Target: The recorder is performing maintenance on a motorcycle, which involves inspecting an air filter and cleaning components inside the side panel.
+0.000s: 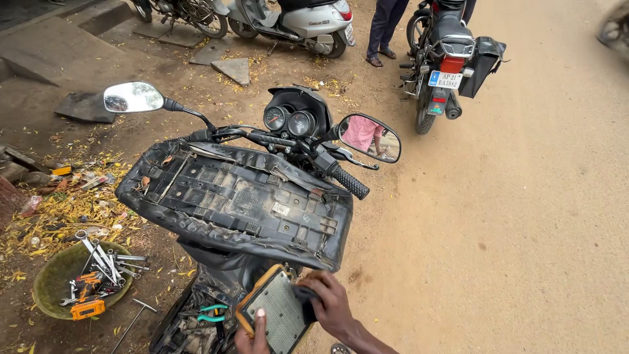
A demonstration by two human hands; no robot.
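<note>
A rectangular air filter point(278, 313) with an orange rim and grey mesh is held at the bottom of the view, over the open frame of a black motorcycle point(296, 121). My left hand point(252, 336) grips its lower edge with the thumb on the rim. My right hand point(333, 303) presses a dark cloth point(303, 293) against the filter's upper right corner. An upturned black seat point(236, 200) lies across the motorcycle just ahead of my hands, underside up.
A round green pan point(49, 282) with several wrenches and orange-handled tools sits on the ground at left, a T-handle wrench point(134, 318) beside it. Green-handled pliers point(211, 313) rest in the frame. Parked motorcycles point(445, 59) and a standing person point(386, 29) are ahead.
</note>
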